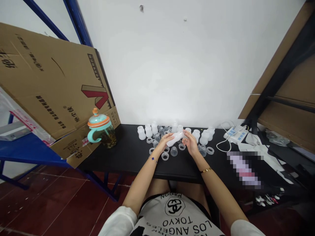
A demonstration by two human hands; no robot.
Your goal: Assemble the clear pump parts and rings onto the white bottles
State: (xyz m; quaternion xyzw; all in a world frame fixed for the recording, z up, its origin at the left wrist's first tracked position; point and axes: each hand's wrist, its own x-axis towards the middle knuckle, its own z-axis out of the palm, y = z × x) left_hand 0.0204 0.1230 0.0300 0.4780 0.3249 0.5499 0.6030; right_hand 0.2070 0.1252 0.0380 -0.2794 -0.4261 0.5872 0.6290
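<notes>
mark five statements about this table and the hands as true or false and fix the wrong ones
1. The left hand holds a white baby bottle. True.
2. The lidded jug has an orange handle. False: the handle is turquoise.
3. Clear rings lie on the black table. True.
4. The gold bracelet is on the left wrist. False: it is on the right wrist.
5. The jug stands right of the bottles. False: it stands left of them.
</notes>
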